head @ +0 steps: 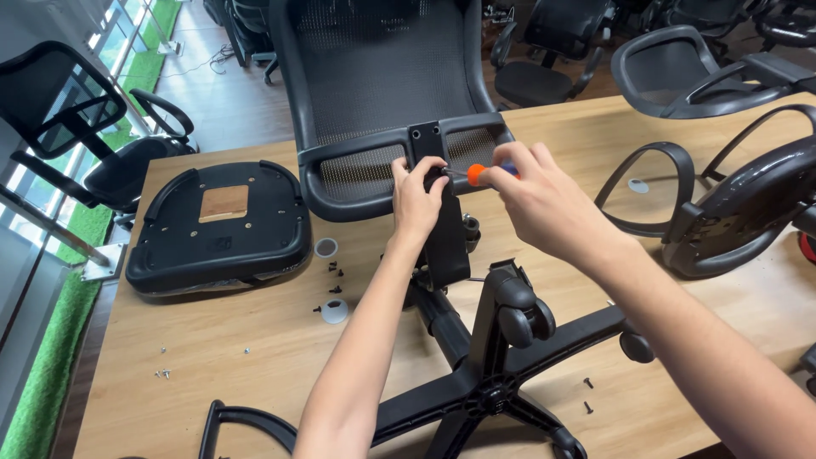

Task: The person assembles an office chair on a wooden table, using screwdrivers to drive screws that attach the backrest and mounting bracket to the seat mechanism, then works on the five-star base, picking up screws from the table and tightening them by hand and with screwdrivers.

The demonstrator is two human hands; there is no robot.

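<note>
Screwdriver [478,173], orange handle w/ blue end, sits mid-frame over the black bracket [429,161] at the bottom of the mesh chair back [382,85]; tip aimed left into the bracket. Looks light, stiff, handle prob. a bit slick — best held round the orange part, as now. Going L to R: seat pan [217,229] lies upside down on the worktop [255,357], wood patch showing, prob. heavy-ish & rigid; loose screws [336,270] & two small grey caps just beside it. Left hand [416,200] pinches at the bracket by the driver tip, grip narrow, on what I can't tell — a screw maybe. Right hand [535,204] has its grip closed round the screwdriver. Below them the star base [493,374] w/ castors lies on its side, bulky. Far R, armrests [722,212] rest on the worktop. Worktop is pale wood, smooth, so small parts could roll. Room: grey floor, more office chairs around, windows & green strip at L.
</note>
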